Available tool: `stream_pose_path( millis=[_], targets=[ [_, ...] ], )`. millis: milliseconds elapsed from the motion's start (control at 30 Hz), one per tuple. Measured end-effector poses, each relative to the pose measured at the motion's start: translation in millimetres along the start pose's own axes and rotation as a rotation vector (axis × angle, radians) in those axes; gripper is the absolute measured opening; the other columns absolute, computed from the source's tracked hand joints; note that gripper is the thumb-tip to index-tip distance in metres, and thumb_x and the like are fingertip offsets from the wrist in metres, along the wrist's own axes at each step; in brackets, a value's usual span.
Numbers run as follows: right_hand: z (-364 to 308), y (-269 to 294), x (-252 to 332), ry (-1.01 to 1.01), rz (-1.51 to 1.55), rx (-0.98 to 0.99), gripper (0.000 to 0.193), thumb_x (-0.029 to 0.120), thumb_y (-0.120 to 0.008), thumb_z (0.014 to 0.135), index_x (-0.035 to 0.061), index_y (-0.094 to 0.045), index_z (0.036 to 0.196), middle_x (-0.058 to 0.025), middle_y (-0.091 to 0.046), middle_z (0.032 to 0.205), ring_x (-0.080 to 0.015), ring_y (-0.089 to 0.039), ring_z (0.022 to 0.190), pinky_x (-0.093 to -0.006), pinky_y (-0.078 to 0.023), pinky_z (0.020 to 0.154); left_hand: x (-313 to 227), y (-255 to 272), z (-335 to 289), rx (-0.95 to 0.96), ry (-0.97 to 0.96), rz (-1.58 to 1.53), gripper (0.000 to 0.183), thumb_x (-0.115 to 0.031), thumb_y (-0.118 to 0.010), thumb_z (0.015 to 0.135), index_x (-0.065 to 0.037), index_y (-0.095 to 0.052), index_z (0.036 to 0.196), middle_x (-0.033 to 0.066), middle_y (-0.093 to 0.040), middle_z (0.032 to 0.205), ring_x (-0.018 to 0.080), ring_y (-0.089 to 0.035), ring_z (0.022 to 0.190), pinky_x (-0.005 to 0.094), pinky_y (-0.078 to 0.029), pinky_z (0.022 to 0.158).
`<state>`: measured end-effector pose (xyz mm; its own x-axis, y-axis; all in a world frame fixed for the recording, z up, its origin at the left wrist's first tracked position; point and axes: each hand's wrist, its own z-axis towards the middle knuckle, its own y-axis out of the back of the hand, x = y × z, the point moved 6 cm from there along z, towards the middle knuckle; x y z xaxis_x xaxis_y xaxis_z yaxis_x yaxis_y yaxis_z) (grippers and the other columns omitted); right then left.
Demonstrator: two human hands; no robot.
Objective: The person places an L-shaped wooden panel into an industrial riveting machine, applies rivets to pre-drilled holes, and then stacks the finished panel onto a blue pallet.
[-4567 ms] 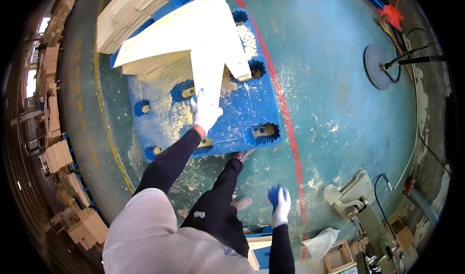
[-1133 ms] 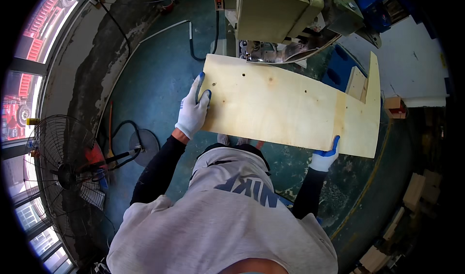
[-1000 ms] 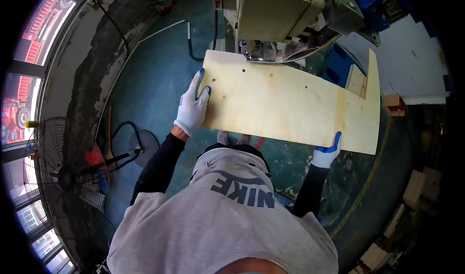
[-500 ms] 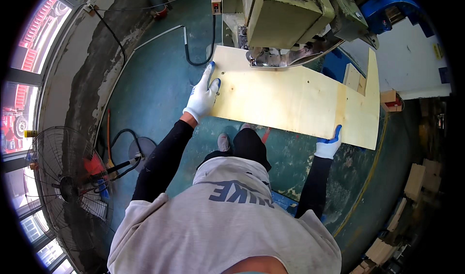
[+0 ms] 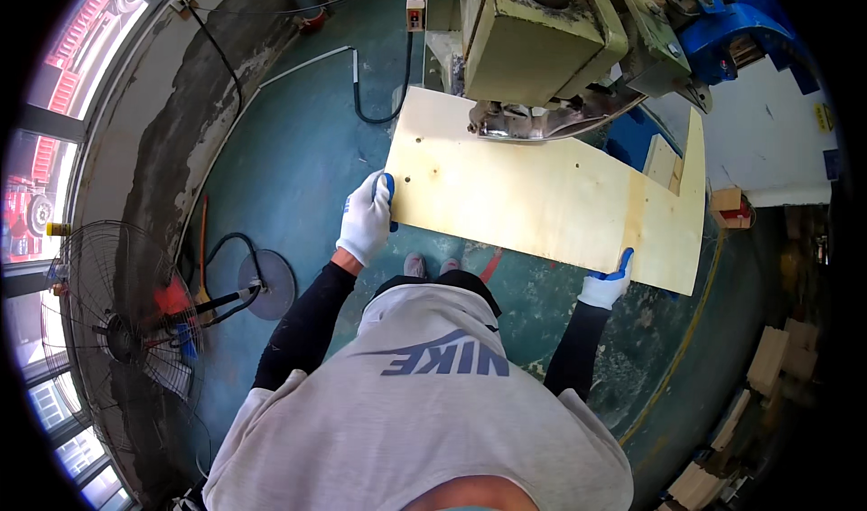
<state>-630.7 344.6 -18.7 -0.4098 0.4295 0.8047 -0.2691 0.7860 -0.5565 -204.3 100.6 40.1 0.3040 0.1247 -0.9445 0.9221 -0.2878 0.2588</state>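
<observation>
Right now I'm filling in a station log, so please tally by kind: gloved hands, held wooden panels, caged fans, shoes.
Gloved hands: 2 (left hand, right hand)
Held wooden panel: 1
Caged fan: 1
Shoes: 2
Total: 6

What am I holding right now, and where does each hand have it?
A pale plywood panel: your left hand grips its left end, your right hand its near edge, toward the right end.

The left hand (image 5: 368,215) grips the plywood panel (image 5: 515,195) at its left edge, the right hand (image 5: 605,281) at its near edge. An olive-green machine (image 5: 533,51) overhangs the panel's far edge; a pedestal fan (image 5: 122,335) stands well left of the panel.
</observation>
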Motion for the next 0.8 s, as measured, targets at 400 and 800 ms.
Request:
stream_pose_path(
  millis=[400, 800],
  targets=[
    [30, 51, 43, 0.052, -0.033, 0.054, 0.051, 0.034, -0.048, 0.107, -0.0021, -0.046, 0.143, -0.0168, -0.056, 0.142, -0.0288, -0.055, 0.13, -0.0459, -0.045, 0.11, -15, -69, 36, -0.002, -0.1, 0.061, 0.04, -0.03, -0.045, 0.108, 0.002, -0.063, 0.123, -0.0006, -0.061, 0.077, 0.0075, -0.053, 0.058, 0.0263, -0.046, 0.05],
    [35, 42, 43, -0.039, 0.106, 0.027, 0.05, 0.033, -0.049, 0.107, -0.0019, -0.048, 0.142, -0.0151, -0.057, 0.141, -0.026, -0.056, 0.128, -0.0418, -0.046, 0.109, 1, -72, 37, 0.034, 0.023, 0.079, 0.046, -0.039, -0.049, 0.105, 0.0, -0.066, 0.12, 0.0132, -0.07, 0.088, 0.0229, -0.066, 0.076, 0.0355, -0.052, 0.069]
  ],
)
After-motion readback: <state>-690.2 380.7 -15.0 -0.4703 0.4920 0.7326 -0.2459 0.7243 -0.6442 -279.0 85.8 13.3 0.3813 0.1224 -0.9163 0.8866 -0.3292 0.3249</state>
